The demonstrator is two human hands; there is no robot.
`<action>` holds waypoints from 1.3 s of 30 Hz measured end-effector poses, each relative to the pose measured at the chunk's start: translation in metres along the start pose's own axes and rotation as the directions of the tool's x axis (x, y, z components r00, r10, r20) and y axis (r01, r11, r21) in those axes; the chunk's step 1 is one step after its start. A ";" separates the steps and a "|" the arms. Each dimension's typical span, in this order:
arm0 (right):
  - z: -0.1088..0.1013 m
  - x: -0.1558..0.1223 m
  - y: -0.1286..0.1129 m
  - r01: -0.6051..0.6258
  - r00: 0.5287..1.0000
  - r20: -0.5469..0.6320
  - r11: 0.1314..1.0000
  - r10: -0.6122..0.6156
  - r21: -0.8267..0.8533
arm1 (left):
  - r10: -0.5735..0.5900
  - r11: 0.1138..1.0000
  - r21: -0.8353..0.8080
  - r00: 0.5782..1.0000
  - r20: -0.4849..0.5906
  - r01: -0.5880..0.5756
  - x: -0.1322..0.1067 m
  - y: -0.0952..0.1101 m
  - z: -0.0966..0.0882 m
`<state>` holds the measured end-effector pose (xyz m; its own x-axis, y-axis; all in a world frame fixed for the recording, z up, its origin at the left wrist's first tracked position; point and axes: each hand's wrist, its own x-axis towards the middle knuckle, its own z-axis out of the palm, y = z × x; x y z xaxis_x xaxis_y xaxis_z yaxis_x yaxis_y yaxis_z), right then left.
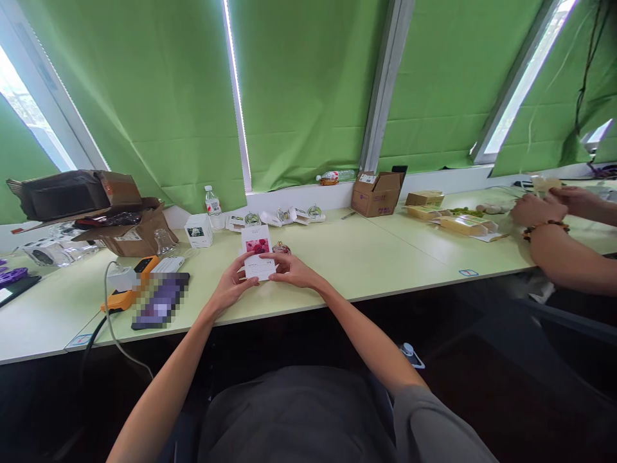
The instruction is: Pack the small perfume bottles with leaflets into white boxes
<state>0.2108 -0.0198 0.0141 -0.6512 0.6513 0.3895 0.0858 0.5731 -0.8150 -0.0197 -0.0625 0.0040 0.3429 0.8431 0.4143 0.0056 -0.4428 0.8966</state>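
Observation:
A small white carton with a pink flower picture (258,254) lies on the pale green table (376,257) in front of me. My left hand (231,283) grips its left side with curled fingers. On its right side rests my right hand (289,269), fingers closed on the near edge. Just behind the carton a small round reddish glass object (281,248) sits on the table.
Open cardboard boxes (120,225) stand at the left, with an orange device (126,290) and a cable near the table's front. White packages, a water bottle (212,204) and another box (376,193) line the window sill side. At the far right another person's hands (544,209) work.

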 end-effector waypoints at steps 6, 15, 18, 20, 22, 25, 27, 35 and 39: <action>-0.001 0.001 0.001 -0.007 1.000 0.010 1.000 0.007 0.001 | 0.001 1.000 0.002 1.000 -0.004 -0.001 0.001 0.000 0.000; 0.000 0.001 0.003 -0.032 0.999 0.008 0.999 0.032 0.028 | 0.011 1.000 0.010 1.000 -0.006 -0.011 0.001 -0.001 0.000; -0.001 0.002 0.003 -0.040 0.999 0.016 0.998 0.039 0.051 | 0.021 1.000 0.017 1.000 -0.004 -0.021 0.001 -0.003 -0.001; -0.001 0.003 0.004 -0.045 0.999 0.018 0.997 0.044 0.056 | 0.021 1.000 0.019 1.000 -0.001 -0.021 0.001 -0.003 -0.002; -0.001 0.003 0.004 -0.046 0.999 0.013 0.998 0.045 0.053 | 0.020 1.000 0.019 1.000 -0.004 -0.020 0.001 -0.003 -0.002; 0.000 0.002 0.004 -0.046 0.999 0.003 0.998 0.046 0.043 | 0.019 1.000 0.020 1.000 -0.010 -0.019 0.001 -0.002 -0.001; 0.000 0.002 0.004 -0.042 0.999 0.000 0.999 0.042 0.035 | 0.016 1.000 0.017 1.000 -0.009 -0.016 0.001 -0.001 -0.001; 0.001 0.002 0.004 -0.027 1.000 0.002 0.999 0.027 0.037 | 0.006 1.000 0.006 1.000 -0.010 -0.006 0.001 -0.001 -0.002; 0.001 0.001 0.002 -0.036 0.999 0.008 0.998 0.035 0.057 | 0.005 1.000 0.008 1.000 -0.011 -0.005 0.002 -0.002 -0.002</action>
<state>0.2096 -0.0181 0.0121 -0.6540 0.6670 0.3569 0.0662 0.5205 -0.8513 -0.0214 -0.0596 0.0033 0.3325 0.8441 0.4208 0.0113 -0.4497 0.8931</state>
